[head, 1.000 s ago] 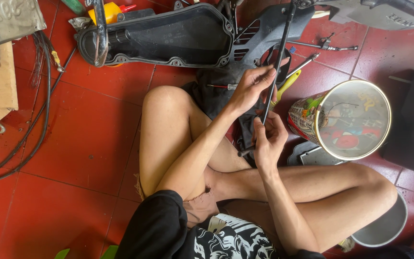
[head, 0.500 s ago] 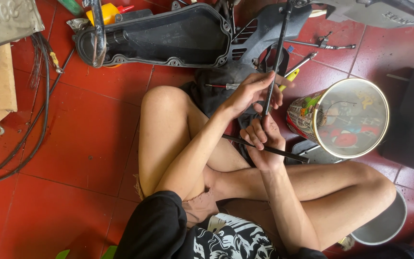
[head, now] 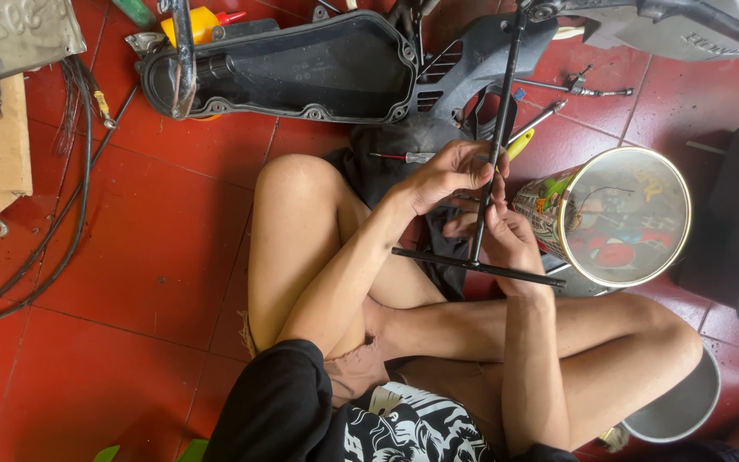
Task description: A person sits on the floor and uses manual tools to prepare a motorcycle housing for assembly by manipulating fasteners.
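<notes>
Red tiled floor (head: 156, 257), with black cables (head: 62, 205) curving at the left of the frame. Black plastic cover (head: 292, 64) lying at the upper middle. Round tin (head: 617, 218) at the right, screwdriver (head: 532, 133) just above it. Grey bowl (head: 682, 402) at lower right.

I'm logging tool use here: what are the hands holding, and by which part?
Both hands grip a T-handle wrench by its long shaft: left hand higher up, right hand just above the crossbar.
</notes>
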